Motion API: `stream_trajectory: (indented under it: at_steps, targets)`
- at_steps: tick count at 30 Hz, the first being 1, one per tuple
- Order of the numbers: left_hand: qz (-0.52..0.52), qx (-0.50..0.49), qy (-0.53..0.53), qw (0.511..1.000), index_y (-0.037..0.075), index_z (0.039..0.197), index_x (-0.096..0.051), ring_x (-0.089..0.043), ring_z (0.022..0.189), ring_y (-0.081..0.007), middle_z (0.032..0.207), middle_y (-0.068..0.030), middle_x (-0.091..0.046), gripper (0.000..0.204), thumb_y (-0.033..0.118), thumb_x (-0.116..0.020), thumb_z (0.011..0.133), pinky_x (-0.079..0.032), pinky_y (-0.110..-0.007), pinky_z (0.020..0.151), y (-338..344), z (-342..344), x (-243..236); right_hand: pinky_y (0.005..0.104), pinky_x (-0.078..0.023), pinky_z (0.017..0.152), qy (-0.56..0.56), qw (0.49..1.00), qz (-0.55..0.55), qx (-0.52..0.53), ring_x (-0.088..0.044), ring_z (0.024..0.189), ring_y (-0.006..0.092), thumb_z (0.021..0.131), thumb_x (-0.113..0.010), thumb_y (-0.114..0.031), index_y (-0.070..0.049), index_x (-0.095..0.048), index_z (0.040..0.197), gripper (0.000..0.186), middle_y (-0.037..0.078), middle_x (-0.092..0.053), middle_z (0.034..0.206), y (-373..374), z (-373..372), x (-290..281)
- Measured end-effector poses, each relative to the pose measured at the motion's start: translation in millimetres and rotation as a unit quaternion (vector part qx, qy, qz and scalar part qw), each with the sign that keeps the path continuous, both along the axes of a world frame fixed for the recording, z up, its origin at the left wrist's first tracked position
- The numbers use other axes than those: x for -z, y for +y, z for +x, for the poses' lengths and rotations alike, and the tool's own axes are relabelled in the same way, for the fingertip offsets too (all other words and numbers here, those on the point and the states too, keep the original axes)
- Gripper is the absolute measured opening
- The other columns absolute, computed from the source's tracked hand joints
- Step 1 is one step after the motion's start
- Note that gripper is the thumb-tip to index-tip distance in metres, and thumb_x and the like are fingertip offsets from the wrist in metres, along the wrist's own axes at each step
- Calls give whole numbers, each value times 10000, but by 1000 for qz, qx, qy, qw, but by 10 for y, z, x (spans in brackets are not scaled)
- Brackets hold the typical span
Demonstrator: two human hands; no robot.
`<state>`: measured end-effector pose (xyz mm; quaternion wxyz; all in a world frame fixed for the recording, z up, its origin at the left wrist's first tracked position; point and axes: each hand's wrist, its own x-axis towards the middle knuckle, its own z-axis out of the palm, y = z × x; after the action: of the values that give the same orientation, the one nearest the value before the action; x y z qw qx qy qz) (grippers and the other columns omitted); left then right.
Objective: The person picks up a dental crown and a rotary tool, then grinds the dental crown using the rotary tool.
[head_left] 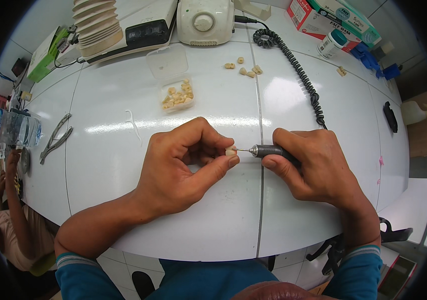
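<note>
Between the thumb and fingertips of my left hand [181, 167] is a small tooth-coloured dental crown [231, 151]. My right hand [316, 167] is closed round a dark rotary handpiece [276, 151], held almost level and pointing left. The handpiece's thin metal bur reaches the crown's right side and seems to touch it. A black coiled cord [301, 72] runs from behind my right hand up to a cream control box [205, 22] with a round knob. Beyond my hands, an open clear plastic box [178, 102] holds many similar crowns. Several loose crowns [247, 71] lie to its right.
Pliers [56, 137] and a white floss pick [133, 126] lie on the left of the white table [213, 220]. A ribbed hose [98, 30] stands at the back left. Back right are mask boxes [333, 22] and a green-capped bottle [332, 44]. Another person [21, 225] sits at far left.
</note>
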<state>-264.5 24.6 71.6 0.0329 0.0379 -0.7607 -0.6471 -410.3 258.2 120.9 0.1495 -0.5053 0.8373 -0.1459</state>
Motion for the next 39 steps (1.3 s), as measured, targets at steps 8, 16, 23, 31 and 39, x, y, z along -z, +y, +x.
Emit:
stream_trajectory:
  at_steps: [8, 16, 23, 31, 39]
  targets:
    - [0, 4, 8, 1000, -47, 1163, -697, -773, 1028, -147, 1089, -116, -768, 175, -54, -788, 1014, -640, -287, 917, -4, 5, 6, 489, -471, 586, 2, 1000, -3, -1, -660, 584, 375, 1084, -691, -447, -57, -657, 883, 440, 142, -668, 670, -2, 6, 2]
    - [-3, 14, 14, 1000, -50, 1187, -681, -786, 1057, -165, 1106, -124, -773, 165, -62, -751, 1038, -649, -300, 937, -20, 8, 34, 482, -473, 579, 2, 1000, 8, 2, -657, 573, 372, 1086, -691, -452, -55, -660, 881, 448, 141, -661, 657, -3, 6, -9]
    - [2, 18, 21, 1000, -47, 1187, -678, -783, 1039, -156, 1103, -123, -774, 158, -63, -744, 1044, -650, -300, 913, -25, 5, 47, 481, -473, 577, 2, 1000, -3, -1, -657, 572, 373, 1086, -693, -452, -55, -666, 880, 448, 147, -667, 659, 2, 0, 6]
    - [8, 19, 25, 999, -47, 1190, -674, -782, 1039, -160, 1107, -128, -772, 163, -72, -738, 1042, -649, -300, 908, -27, 2, 58, 491, -471, 584, 0, 1000, 8, 4, -662, 582, 379, 1089, -684, -461, -52, -668, 884, 457, 152, -668, 663, -1, -5, -5]
    - [2, 17, 32, 999, -42, 1188, -669, -781, 1010, -155, 1106, -132, -772, 160, -70, -733, 1044, -643, -292, 858, -23, 6, 48, 496, -472, 587, -1, 1000, 6, 0, -665, 592, 391, 1085, -687, -456, -49, -671, 892, 451, 157, -671, 667, 4, -5, -8]
